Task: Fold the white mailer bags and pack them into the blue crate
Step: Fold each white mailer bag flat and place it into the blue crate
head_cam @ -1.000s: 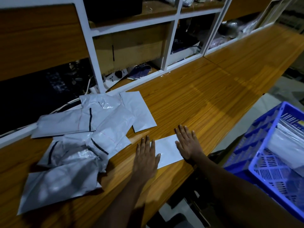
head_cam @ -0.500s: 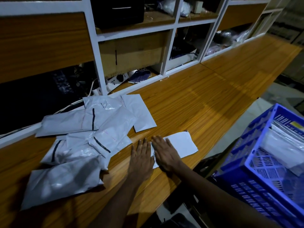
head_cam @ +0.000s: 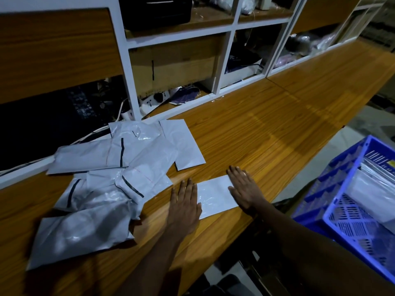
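wood-grain counter (head_cam: 267, 129) running under white-framed shelves (head_cam: 126, 71) | folded white plastic mailer bag (head_cam: 213, 197) lying at counter's near edge; blue plastic crate (head_cam: 316, 195) off counter's right | left hand (head_cam: 184, 207), right hand (head_cam: 245, 193) pressing flat-fingered on bag | right hand sliding away from left since 0.5 s ago

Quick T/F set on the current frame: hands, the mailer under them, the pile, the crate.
1. The left hand and right hand both lie flat on the folded mailer bag. True.
2. The blue crate sits on the wooden counter. False: it is off the counter's edge, on the person's right.
3. The pile of mailer bags lies left of the left hand. True.
4. The crate is empty. False: plastic bags lie in it.
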The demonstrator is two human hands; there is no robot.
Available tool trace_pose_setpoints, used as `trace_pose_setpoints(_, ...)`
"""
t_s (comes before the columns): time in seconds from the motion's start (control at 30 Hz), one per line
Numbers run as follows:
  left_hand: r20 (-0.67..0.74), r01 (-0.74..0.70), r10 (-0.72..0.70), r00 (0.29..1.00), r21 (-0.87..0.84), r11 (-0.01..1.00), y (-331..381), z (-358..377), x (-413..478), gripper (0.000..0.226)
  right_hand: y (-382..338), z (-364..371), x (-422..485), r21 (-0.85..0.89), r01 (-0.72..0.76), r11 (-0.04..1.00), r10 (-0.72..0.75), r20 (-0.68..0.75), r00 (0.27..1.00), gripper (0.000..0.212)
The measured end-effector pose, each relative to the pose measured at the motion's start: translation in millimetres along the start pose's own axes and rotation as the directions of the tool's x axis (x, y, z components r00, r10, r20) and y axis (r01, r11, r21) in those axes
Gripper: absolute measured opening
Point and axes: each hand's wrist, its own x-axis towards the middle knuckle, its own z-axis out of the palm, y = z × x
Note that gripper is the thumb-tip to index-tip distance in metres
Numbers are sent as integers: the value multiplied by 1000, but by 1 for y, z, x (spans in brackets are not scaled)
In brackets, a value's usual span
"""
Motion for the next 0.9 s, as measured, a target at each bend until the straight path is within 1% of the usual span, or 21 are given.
trace_pose_setpoints(0.13, -3, 3, -3, 1000, -4, 1000, 1, -2, 0, 67, 9, 0, 3, -2, -81, 997, 81, 13, 997, 72)
trace_pose_setpoints(0.2, -6, 5, -5, 1000, -16, 1000, 1, -2, 0, 66, 3, 0, 6, 7, -172, 985, 172, -5, 985, 77)
trace_pose_setpoints(0.23, -9, 3, -3, 1000, -17, 1000, 1, -2, 0, 66, -5, -1, 7, 30, -226, 974, 227, -44, 973, 77)
trace_pose_setpoints(0.27, -13, 2, -2, 1000, -13, 1000, 1, -1, 0, 66, -15, -2, 7, 66, -246, 967, 251, -106, 962, 77)
trace_pose_setpoints(0.3, -15, 1, -1, 1000, -8, 1000, 1, -1, 0, 66, -30, -2, 6, 105, -211, 972, 227, -163, 960, 76)
trace_pose_setpoints(0.33, -14, 1, -1, 1000, -7, 1000, 1, 0, 1, 66, -46, -2, 5, 147, -143, 979, 170, -194, 966, 75)
trace_pose_setpoints(0.37, -12, 1, -2, 1000, -5, 1000, 1, 0, 1, 66, -63, 1, 2, 177, -66, 982, 101, -194, 976, 75)
trace_pose_setpoints(0.43, -18, 1, -1, 1000, 12, 1000, 1, 0, 0, 66, -90, 13, -4, 157, 53, 986, -26, -170, 985, 74)
trace_pose_setpoints(0.47, -21, 2, -2, 1000, 15, 1000, 1, 0, 0, 66, -97, 20, -6, 112, 79, 991, -61, -156, 986, 70)
trace_pose_setpoints(0.57, -20, 2, -2, 1000, 10, 1000, 1, -1, 0, 66, -90, 26, -4, 27, 78, 997, -76, -84, 994, 64)
trace_pose_setpoints(0.63, -24, -4, 4, 1000, 0, 1000, 1, -1, 0, 66, -73, 19, -3, 28, 82, 996, -81, -63, 995, 64)
trace_pose_setpoints(0.73, -28, -8, 8, 1000, 2, 1000, 1, -3, 0, 66, -37, 6, -6, 60, 26, 998, -21, -71, 997, 66)
trace_pose_setpoints(0.83, -17, -7, 8, 1000, 16, 1000, 2, -5, -1, 67, -4, 1, -6, 6, -19, 1000, 19, -27, 999, 70)
trace_pose_setpoints(0.9, -15, -4, 4, 1000, 26, 1000, 1, -5, -1, 67, 7, -2, -2, -7, -92, 996, 92, 0, 996, 74)
